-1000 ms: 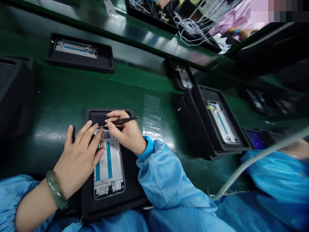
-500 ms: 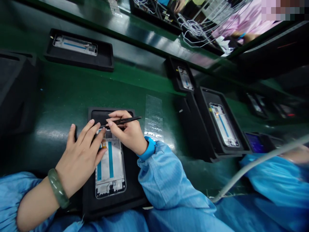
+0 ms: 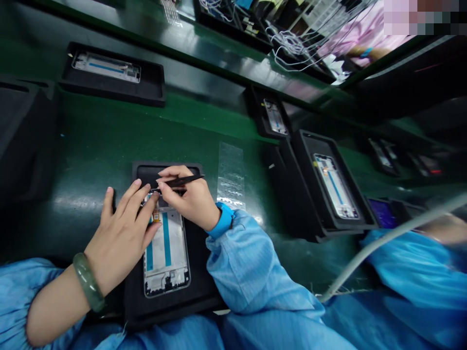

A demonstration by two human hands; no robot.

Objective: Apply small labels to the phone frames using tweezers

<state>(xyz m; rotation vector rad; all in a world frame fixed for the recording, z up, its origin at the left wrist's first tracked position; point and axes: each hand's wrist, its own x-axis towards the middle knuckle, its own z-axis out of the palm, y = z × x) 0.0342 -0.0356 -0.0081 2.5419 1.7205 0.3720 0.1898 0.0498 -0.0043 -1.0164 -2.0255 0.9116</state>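
Note:
A phone frame [image 3: 175, 248] with blue adhesive strips lies in a black foam tray [image 3: 202, 287] right before me. My left hand [image 3: 116, 236] rests over its upper left side, fingers spread and stretched out, the fingertips touching the top edge. Between the thumb and forefinger of that hand a small orange flex cable [image 3: 156, 215] shows. My right hand [image 3: 191, 201] pinches dark tweezers [image 3: 182, 181], held almost level. Their working tips are at the frame's top edge, close to the left fingertips, and what they touch is too small to make out.
A clear plastic strip [image 3: 230, 175] lies on the green table right of the tray. Stacked black trays [image 3: 292, 194] stand farther right, one holding another phone frame [image 3: 336, 187]. At the back left is a further tray [image 3: 153, 92]. A grey cable [image 3: 379, 248] crosses beside a co-worker's blue sleeve [image 3: 412, 272].
My right hand and the tweezers have shifted slightly left along the frame's top edge. The left hand stays nearly still, and the whole view has moved a little.

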